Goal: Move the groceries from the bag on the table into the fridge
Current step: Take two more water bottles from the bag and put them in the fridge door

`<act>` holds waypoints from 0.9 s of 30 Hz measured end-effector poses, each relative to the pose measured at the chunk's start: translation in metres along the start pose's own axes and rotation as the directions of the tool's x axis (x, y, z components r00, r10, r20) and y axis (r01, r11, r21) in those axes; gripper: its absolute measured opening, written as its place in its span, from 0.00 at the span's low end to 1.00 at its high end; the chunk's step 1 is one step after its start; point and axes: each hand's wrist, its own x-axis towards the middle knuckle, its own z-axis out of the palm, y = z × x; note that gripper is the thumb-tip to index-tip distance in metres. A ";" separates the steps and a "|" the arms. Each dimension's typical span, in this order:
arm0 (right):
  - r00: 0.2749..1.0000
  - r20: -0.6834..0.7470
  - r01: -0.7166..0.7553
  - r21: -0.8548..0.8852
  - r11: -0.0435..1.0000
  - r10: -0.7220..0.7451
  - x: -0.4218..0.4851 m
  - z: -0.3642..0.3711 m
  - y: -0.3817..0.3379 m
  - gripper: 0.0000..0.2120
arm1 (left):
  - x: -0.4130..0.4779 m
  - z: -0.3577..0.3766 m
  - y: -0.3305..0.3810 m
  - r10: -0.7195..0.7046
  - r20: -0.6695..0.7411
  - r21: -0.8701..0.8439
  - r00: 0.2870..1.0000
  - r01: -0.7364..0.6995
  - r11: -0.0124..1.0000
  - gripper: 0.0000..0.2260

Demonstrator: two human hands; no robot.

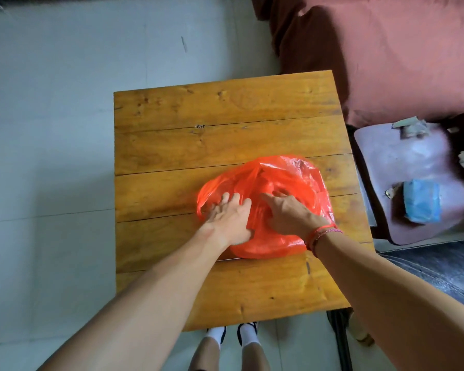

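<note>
A red-orange plastic bag (287, 178) lies on the right half of a square wooden table (220, 124). Its contents are hidden by the plastic. My left hand (229, 216) rests on the bag's left side with the fingers spread and fairly straight. My right hand (288, 212) is on the middle of the bag, its fingertips dipping into the folds of plastic. Whether those fingers pinch the plastic is hard to tell. A red string bracelet sits on my right wrist. No fridge is in view.
A worn purple chair (402, 167) stands right of the table with a blue packet (422, 200) on its seat. A pink cloth-covered piece of furniture (402, 54) is at the back right. Pale tiled floor (48, 129) lies to the left. My feet show below the table's near edge.
</note>
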 end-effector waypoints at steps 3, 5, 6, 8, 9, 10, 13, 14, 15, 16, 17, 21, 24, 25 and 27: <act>0.979 0.109 -0.164 -0.067 0.984 0.171 -0.015 -0.013 0.011 0.49 | 0.001 -0.003 0.005 -0.010 0.057 -0.020 0.998 0.012 1.000 0.34; 0.962 0.120 -0.237 -0.072 0.969 0.245 -0.029 -0.027 0.020 0.53 | 0.001 -0.008 0.010 -0.034 0.094 -0.010 0.995 0.035 0.999 0.38; 0.957 0.108 -0.261 -0.078 0.962 0.268 -0.033 -0.031 0.028 0.54 | 0.000 -0.011 0.013 -0.047 0.098 0.006 0.994 0.046 0.999 0.39; 0.952 0.075 -0.289 -0.098 0.952 0.296 -0.040 -0.040 0.043 0.57 | 0.001 -0.016 0.019 -0.062 0.083 0.039 0.995 0.059 0.997 0.41; 0.953 0.055 -0.291 -0.101 0.951 0.297 -0.042 -0.042 0.049 0.59 | 0.002 -0.018 0.022 -0.061 0.072 0.048 0.996 0.057 0.997 0.41; 0.957 0.035 -0.283 -0.096 0.954 0.288 -0.045 -0.045 0.053 0.59 | 0.003 -0.019 0.025 -0.053 0.060 0.051 0.997 0.050 0.997 0.41; 0.959 -0.019 -0.285 -0.076 0.956 0.284 -0.048 -0.054 0.053 0.60 | 0.006 -0.023 0.036 -0.011 0.020 0.032 1.000 0.010 0.999 0.42; 0.957 -0.063 -0.286 -0.058 0.957 0.282 -0.047 -0.057 0.054 0.59 | 0.008 -0.025 0.040 -0.002 0.009 0.017 1.000 0.002 1.000 0.43; 0.951 -0.122 -0.290 -0.035 0.956 0.284 -0.044 -0.059 0.056 0.58 | 0.010 -0.028 0.043 0.000 -0.005 -0.003 1.000 0.000 1.000 0.45; 0.943 -0.172 -0.291 -0.005 0.957 0.286 -0.041 -0.062 0.059 0.56 | 0.013 -0.032 0.046 -0.007 -0.023 -0.027 1.000 0.006 1.000 0.46; 0.935 -0.211 -0.287 0.025 0.958 0.286 -0.038 -0.065 0.062 0.53 | 0.016 -0.036 0.048 -0.017 -0.044 -0.048 0.999 0.015 0.999 0.47; 0.941 -0.251 -0.227 0.032 0.973 0.227 -0.040 -0.075 0.061 0.43 | 0.026 -0.043 0.055 -0.006 -0.121 -0.057 0.993 -0.001 0.998 0.45; 0.934 -0.321 -0.152 0.039 0.988 0.156 -0.038 -0.074 0.057 0.32 | 0.030 -0.041 0.063 0.012 -0.158 -0.089 0.987 -0.026 0.996 0.37; 0.927 -0.350 -0.120 0.059 0.991 0.133 -0.037 -0.074 0.057 0.27 | 0.032 -0.039 0.066 0.009 -0.172 -0.092 0.985 -0.025 0.995 0.35; 0.917 -0.392 -0.048 0.088 0.995 0.079 -0.035 -0.075 0.053 0.18 | 0.038 -0.035 0.071 0.004 -0.197 -0.126 0.980 -0.029 0.992 0.35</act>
